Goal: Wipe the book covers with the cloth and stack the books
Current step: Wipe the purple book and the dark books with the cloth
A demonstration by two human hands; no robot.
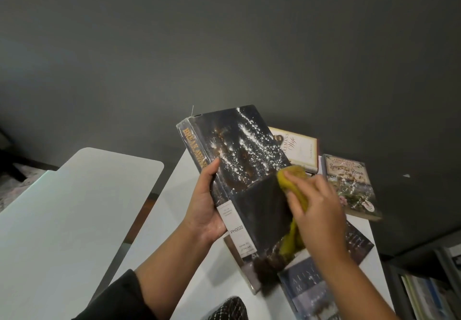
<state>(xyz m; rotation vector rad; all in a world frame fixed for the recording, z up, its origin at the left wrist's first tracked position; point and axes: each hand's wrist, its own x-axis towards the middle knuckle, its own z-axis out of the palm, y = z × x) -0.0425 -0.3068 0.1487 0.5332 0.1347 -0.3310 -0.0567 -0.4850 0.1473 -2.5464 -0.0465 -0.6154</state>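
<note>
My left hand (203, 205) grips a thick dark hardcover book (239, 160) by its spine and holds it up above the white table (159, 220). White dust speckles the upper half of its cover; the lower half looks dark and clean. My right hand (315, 203) presses a yellow-green cloth (294, 177) against the cover's right edge, and the cloth's tail hangs down below the hand. On the table lie a cream book (300, 149), a floral book (349, 185), a blue book (308, 292) and a dark book (356, 243) partly under my right arm.
A second white table (74, 207) stands to the left across a narrow gap. A dark wall fills the background. A shelf with books (429, 292) is at the lower right. A black-and-white checked fabric (229, 309) shows at the bottom edge.
</note>
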